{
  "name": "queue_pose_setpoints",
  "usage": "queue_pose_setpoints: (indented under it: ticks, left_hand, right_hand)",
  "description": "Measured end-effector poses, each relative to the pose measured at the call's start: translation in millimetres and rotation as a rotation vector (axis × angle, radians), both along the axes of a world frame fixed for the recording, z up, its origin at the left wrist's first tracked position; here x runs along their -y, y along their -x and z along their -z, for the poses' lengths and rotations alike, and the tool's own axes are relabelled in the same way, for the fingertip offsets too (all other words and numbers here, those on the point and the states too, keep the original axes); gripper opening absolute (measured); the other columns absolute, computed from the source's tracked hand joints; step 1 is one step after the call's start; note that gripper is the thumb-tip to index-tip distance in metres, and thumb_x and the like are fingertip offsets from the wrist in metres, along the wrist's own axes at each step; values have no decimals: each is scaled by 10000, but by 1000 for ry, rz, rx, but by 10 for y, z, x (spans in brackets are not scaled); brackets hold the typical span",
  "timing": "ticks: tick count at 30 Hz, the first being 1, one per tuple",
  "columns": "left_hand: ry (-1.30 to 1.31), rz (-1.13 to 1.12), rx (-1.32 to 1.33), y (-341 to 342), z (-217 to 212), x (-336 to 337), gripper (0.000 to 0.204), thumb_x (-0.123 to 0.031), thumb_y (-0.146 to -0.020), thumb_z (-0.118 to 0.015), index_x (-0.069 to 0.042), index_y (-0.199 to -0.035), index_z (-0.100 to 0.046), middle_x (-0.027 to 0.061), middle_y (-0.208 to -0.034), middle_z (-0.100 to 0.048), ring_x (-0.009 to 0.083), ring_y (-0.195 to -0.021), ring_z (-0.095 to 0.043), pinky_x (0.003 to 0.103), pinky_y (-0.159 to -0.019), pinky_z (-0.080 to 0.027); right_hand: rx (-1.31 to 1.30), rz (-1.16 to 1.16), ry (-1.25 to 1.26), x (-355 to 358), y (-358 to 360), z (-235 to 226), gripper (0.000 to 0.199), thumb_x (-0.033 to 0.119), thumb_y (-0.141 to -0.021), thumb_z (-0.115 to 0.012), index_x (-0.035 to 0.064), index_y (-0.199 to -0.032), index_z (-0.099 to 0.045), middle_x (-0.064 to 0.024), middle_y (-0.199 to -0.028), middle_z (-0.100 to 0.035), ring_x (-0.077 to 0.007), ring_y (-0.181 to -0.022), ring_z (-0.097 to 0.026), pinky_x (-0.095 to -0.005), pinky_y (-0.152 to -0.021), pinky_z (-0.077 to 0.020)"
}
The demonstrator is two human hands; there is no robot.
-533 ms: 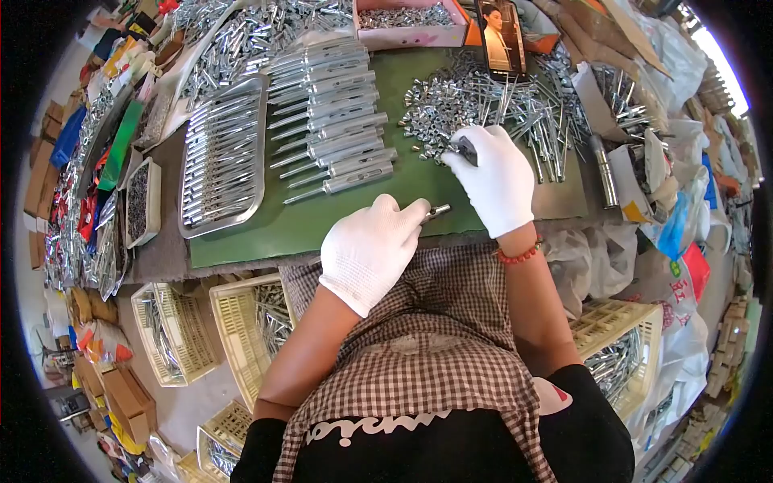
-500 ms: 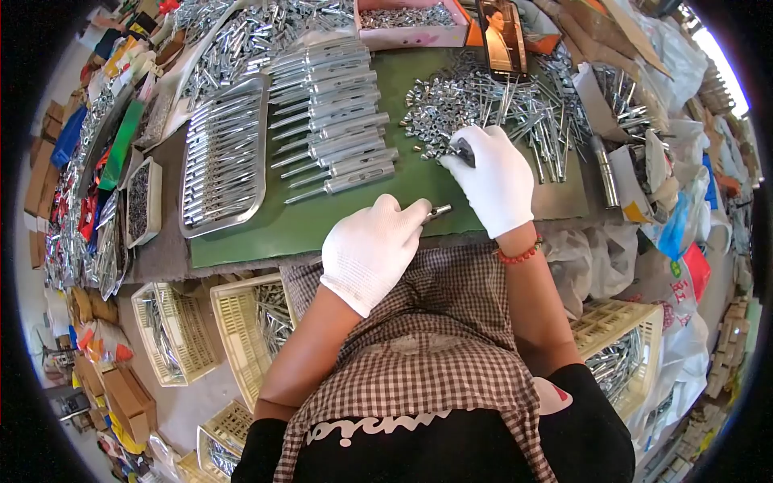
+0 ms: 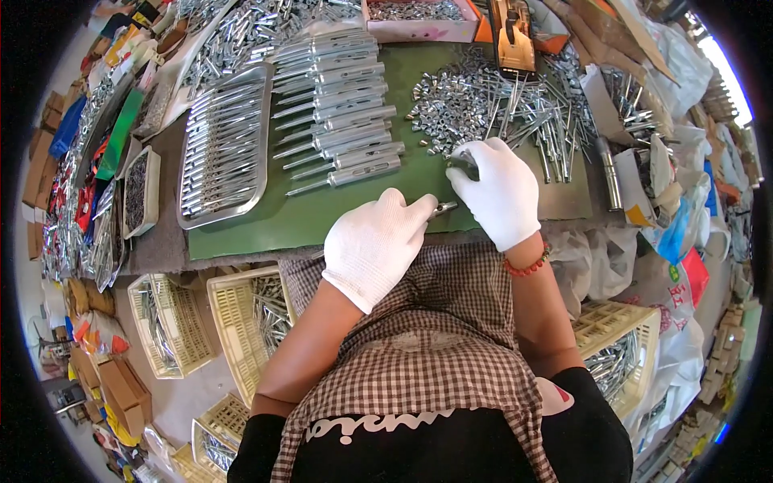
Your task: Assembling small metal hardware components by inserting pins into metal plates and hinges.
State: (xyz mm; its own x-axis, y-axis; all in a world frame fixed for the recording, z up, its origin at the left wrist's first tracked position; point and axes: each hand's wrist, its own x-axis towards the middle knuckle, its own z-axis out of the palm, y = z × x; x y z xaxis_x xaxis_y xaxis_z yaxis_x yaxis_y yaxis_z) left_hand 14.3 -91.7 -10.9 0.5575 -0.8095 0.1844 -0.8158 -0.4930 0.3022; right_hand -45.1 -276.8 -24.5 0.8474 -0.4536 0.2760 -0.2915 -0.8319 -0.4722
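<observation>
My left hand (image 3: 377,245), in a white knit glove, is closed around a metal sleeve tool (image 3: 444,208). Its shiny end juts out past the thumb and forefinger, and the rest is hidden in the palm. To the right, my right hand (image 3: 501,193) is gloved too and hovers at the near edge of a heap of small metal nuts (image 3: 455,105). Its thumb and fingers are curled together, and what they pinch is too small to make out. Beyond my left hand lies a row of silver anchor bolts (image 3: 366,167) with long thin tips pointing left.
A metal tray (image 3: 183,211) of thin rods stands on the left of the green mat (image 3: 241,241). Loose long pins (image 3: 555,145) lie right of the nuts, below a propped phone (image 3: 513,40). A pink-sided box (image 3: 419,30) stands at the back. Crates (image 3: 241,322) of metal parts sit below.
My right hand has drawn back a little from the nut heap toward me. The left hand keeps its hold on the sleeve tool. The picture on the phone has changed.
</observation>
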Motion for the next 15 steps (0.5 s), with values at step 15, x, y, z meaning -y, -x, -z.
queue_pose_setpoints:
  ticks: [15]
  left_hand:
    - [-18,18,20,-19,-5,-11,178,-207,-906,-618,-209,-1080,-656,70,-801,-586,285,-630,-628,402,-538,-506]
  right_hand:
    - [67,-249,-218,-153,293,-58,72,137,-820,-722,115,-888,-713,-78,-855,-659,-293,-752,-660,-382,-655,-520]
